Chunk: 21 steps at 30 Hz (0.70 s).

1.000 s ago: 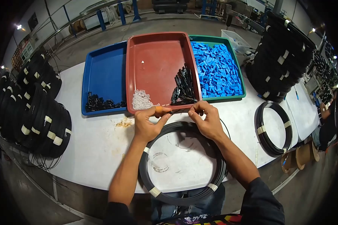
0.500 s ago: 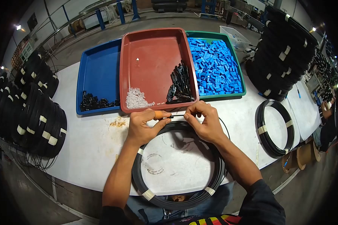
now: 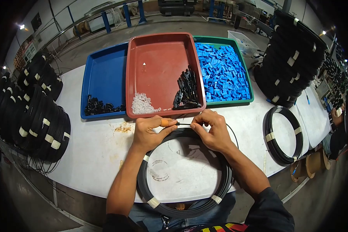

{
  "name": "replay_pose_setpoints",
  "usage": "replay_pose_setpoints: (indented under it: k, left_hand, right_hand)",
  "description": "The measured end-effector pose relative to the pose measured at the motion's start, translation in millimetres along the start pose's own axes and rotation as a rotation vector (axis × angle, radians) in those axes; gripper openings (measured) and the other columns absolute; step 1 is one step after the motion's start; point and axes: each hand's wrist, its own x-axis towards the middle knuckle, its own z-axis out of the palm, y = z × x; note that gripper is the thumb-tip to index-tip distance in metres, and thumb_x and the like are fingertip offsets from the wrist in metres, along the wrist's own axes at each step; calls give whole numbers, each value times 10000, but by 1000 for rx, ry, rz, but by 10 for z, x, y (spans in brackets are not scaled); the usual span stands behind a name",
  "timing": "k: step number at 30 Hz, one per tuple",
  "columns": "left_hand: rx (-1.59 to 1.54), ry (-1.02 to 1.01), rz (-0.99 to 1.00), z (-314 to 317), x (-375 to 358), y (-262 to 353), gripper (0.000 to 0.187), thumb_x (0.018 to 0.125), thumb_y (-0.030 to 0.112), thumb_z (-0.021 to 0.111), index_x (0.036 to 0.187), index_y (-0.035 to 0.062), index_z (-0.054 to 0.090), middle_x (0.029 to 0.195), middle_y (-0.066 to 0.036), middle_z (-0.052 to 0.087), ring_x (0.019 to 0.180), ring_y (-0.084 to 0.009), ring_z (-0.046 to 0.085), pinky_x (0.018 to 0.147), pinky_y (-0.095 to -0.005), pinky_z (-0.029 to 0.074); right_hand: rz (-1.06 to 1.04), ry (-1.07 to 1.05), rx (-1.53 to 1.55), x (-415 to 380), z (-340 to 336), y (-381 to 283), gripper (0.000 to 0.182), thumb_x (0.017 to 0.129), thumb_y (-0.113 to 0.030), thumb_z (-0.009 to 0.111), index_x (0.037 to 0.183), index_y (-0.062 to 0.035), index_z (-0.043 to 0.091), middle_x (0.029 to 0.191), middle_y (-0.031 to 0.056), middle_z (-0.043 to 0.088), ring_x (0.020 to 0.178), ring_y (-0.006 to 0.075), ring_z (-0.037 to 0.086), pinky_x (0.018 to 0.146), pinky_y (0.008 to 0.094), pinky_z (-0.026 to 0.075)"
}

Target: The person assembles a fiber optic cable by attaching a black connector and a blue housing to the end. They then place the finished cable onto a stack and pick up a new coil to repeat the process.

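My left hand [image 3: 149, 133], with an orange cover on one finger, pinches a small black fitting [image 3: 178, 123] at the end of a thin black cable [image 3: 185, 124]. A short way to the right, my right hand [image 3: 212, 131] grips that same cable between thumb and fingers. Both hands are above the far rim of a coil of black cable [image 3: 143, 181], which is bound with pale tape and overhangs the table's near edge. How far the cable goes into the fitting is hidden by my fingertips.
Beyond my hands stand a blue tray [image 3: 104, 77] with black pieces, a red tray [image 3: 154, 58] with clear and black pieces, and a green tray [image 3: 251, 94] full of blue connectors. Coil stacks rise at left [image 3: 42, 123] and right [image 3: 290, 58]. A single coil [image 3: 272, 141] lies at right.
The view has shifted slightly, so the table and trays appear a little lower. Both hands keep nearly the same pose on the fitting and cable.
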Motion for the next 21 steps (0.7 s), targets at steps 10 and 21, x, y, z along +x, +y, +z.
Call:
replay_pose_setpoints:
  k: [10,21]
  left_hand:
    - [118,-141,172,27,66,122,245,716,-3,883,945,8,799,899,-116,788,701,-204,702,693,-310,559]
    - [187,-28,65,16,55,87,92,735,19,852,795,29,783,719,-70,747,590,-182,674,597,-295,494]
  right_hand:
    - [-179,-18,-110,-20,51,24,113,813,-60,785,870,-52,687,801,90,641,763,285,611,712,394,432]
    - [-111,-1,-57,-16,62,45,112,835,-44,757,894,-28,663,840,114,648,782,330,636,701,426,488]
